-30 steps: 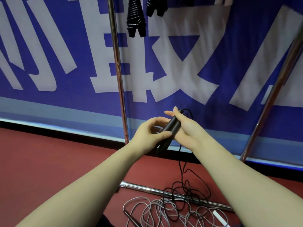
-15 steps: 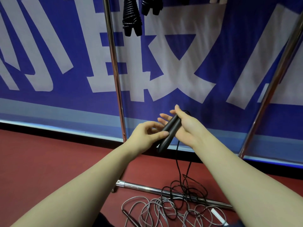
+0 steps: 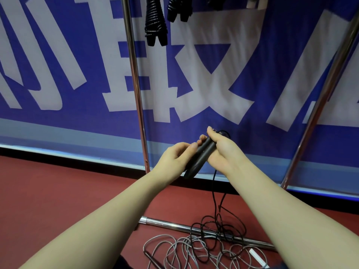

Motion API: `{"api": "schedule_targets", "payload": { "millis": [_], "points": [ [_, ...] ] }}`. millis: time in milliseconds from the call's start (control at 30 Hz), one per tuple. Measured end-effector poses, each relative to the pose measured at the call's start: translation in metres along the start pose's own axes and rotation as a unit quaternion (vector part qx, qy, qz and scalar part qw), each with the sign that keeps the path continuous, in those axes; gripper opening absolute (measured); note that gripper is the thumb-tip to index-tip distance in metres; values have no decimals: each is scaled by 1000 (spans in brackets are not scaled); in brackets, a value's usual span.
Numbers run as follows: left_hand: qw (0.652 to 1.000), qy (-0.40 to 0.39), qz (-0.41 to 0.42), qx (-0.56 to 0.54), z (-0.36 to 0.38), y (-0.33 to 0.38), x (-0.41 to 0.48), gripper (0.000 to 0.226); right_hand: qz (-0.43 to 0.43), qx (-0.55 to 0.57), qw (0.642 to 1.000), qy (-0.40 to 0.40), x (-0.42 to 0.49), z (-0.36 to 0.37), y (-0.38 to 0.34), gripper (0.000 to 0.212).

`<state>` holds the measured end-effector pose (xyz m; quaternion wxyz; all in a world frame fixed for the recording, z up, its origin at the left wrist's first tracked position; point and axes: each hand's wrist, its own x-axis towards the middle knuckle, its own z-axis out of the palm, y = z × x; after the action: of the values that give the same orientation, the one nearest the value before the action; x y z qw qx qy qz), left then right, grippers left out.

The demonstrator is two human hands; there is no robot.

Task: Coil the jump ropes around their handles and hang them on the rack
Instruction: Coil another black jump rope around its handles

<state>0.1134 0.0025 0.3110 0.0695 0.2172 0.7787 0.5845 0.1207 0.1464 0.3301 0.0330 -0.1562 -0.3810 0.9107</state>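
Behind the hands hangs a blue banner (image 3: 58, 117) with very large white Chinese characters. They are cut by the frame edges and by the poles, so I cannot read them with certainty. No brand or label shows on the ropes.

Left of the hands and just behind them stands an upright pole (image 3: 136, 84) of the rack. Above the hands, two coiled black ropes (image 3: 155, 22) hang at the top edge.

The left hand (image 3: 174, 158) comes in from the lower left. Its fingers are curled and its thumb presses on the pair of black handles (image 3: 198, 162), which lie side by side and tilt down to the left. The right hand (image 3: 219, 152) takes the same handles from the other side, with the thumb stretched up along them and the fingers behind.

From the handles a black cord (image 3: 214, 191) hangs down below the right hand to a loose pile on the red floor (image 3: 58, 191). This pile lies over the base bar (image 3: 174, 227) of the rack. Next to it, nearer to the person, lies a tangled grey rope (image 3: 174, 247) with a white handle (image 3: 256, 257).

To the right of the hands a second pole (image 3: 318, 105) appears slanted.
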Motion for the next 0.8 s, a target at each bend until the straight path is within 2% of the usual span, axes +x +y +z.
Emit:
{"api": "schedule_targets", "payload": {
  "millis": [67,100,167,200,267,333,400,467,533,567,633,667,733,767,800],
  "points": [
    [998,-7,10,66,2,4,-5,15,-9,6,1000,8,0,0,1,22],
    [990,-17,22,136,3,5,-6,25,-9,8,1000,9,-1,1,1,25],
    [949,-35,53,309,8,4,-8,39,-7,10,1000,1,-3,5,1,29],
    [928,-23,71,365,11,2,-7,37,-7,5,1000,-8,-4,7,2,31],
    [916,27,91,390,15,0,-4,22,-12,-7,1000,-25,-5,10,4,33],
    [911,59,96,397,16,-1,1,18,-27,-2,999,-39,-6,11,3,27],
    [892,76,97,436,11,-2,7,15,-9,-69,996,-54,-6,8,0,29],
    [858,86,89,499,2,-7,12,19,68,-250,963,-78,-10,0,-7,49],
    [822,85,74,558,-8,-16,14,23,126,-428,891,-85,-18,-6,-11,61],
    [809,82,67,578,-13,-20,15,25,119,-506,851,-82,-20,-9,-11,56],
    [792,70,63,603,-20,-26,15,29,7,-605,794,-60,-20,-13,-7,33],
    [784,62,68,614,-22,-28,16,31,-71,-615,784,-52,-19,-14,-4,26],
    [773,44,85,628,-23,-31,15,32,-203,-581,787,-51,-19,-11,-1,16],
    [771,34,93,628,-22,-31,15,31,-248,-567,783,-60,-20,-7,-1,6],
    [772,23,102,627,-22,-30,14,31,-272,-588,759,-65,-21,-4,-1,8]
  ]
}}
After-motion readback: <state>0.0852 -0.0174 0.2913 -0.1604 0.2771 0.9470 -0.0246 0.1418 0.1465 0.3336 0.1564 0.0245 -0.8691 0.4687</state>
